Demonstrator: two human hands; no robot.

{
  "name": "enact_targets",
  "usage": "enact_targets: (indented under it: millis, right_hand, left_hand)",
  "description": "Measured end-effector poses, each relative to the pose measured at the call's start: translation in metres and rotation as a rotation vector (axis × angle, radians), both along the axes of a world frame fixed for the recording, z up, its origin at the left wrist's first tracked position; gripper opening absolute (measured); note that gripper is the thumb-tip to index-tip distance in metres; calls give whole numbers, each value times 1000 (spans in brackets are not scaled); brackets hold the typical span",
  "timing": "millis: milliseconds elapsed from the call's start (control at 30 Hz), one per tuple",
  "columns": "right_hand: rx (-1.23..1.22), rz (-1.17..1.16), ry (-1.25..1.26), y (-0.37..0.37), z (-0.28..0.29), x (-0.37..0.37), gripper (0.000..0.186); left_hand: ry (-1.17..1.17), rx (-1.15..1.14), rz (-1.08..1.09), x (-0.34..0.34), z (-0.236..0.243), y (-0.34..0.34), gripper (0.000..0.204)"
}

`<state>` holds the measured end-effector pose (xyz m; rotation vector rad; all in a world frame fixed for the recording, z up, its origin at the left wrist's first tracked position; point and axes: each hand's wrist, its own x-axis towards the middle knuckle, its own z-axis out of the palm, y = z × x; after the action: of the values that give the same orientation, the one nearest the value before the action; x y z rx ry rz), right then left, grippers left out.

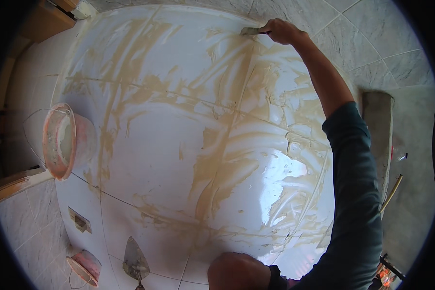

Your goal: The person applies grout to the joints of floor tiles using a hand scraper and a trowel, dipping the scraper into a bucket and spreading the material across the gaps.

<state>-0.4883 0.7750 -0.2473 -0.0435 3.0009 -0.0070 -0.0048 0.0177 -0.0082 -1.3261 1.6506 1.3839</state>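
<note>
Scraper (250, 31) is way out at the far edge of the floor (154, 135), a bit right of the middle, close to where the white tiles meet the grey wall (367, 36). Right hand (282, 32) has its fingers wrapped round the handle, blade pointing left, arm stretched out along the right side. Can't tell what the left hand is doing. Tan paste (205, 166) is smeared over the joints and much of the tiles. For elbow room, there's a wide stretch of tile between that arm and the big bucket (83, 140) at the left edge. Nearer on the left you've got a drain cover (80, 220), then a smaller bucket (89, 263) by the wall. Pointed trowel (134, 256) lies at the near edge, left of the middle, tip facing far.
</note>
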Motion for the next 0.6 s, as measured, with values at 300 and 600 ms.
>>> enact_targets:
  millis: [300,600]
  right_hand:
    - [-115,64,-81,22,33,68,37]
    - [149,6,-202,-65,19,124,45]
  left_hand:
    - [5,82,-69,-24,40,-9,45]
    - [12,109,-221,-76,47,-13,49]
